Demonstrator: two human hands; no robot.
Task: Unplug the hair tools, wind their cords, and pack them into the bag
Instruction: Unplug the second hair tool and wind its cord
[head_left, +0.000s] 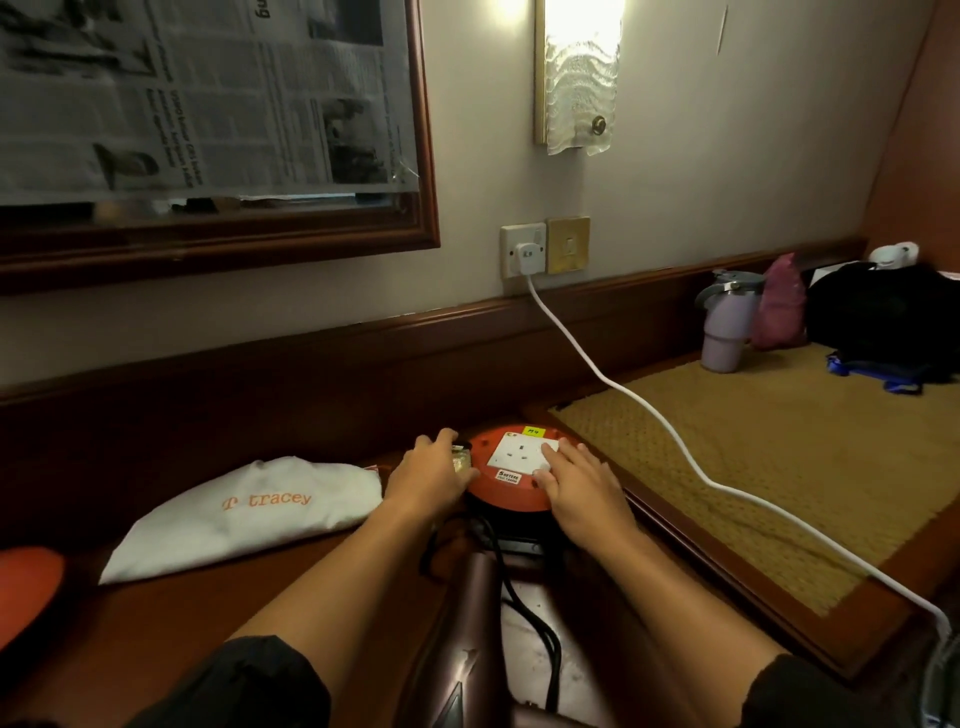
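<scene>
Here, notes at this moment.
Reel: orange extension reel (506, 480) lies flat on the wooden ledge (171, 613), white socket face up, one outlet visible and empty.
Left hand (434, 475): at the reel's left edge, fingers curled on a small plug (460, 460), mostly hidden; pinch likely, cannot tell for certain.
Right hand (579, 486): flat, fingers spread, pressing the reel's right side, holding nothing.
Hair tool: brown dryer (467, 613) lies near the body between the forearms, its black cord (530, 618) running up under the reel.
Bag: white cloth bag (249, 512) lies flat just left of the left hand, not yet loaded.
Risk 1: if the plug sticks, the reel may lift or skid; the right hand's press seems meant to stop that.
Risk 2: pulling by the cord rather than the plug could strain it.
Risk 3: black cord loops beneath the wrists; could snag and drag the dryer.
Surroundings: white lead (649, 415) runs from the wall socket (524, 252) across the mat (779, 441); bottle (727, 327) and dark bag (883, 317) well apart, far right.
Obstruction: none on the bag side.
</scene>
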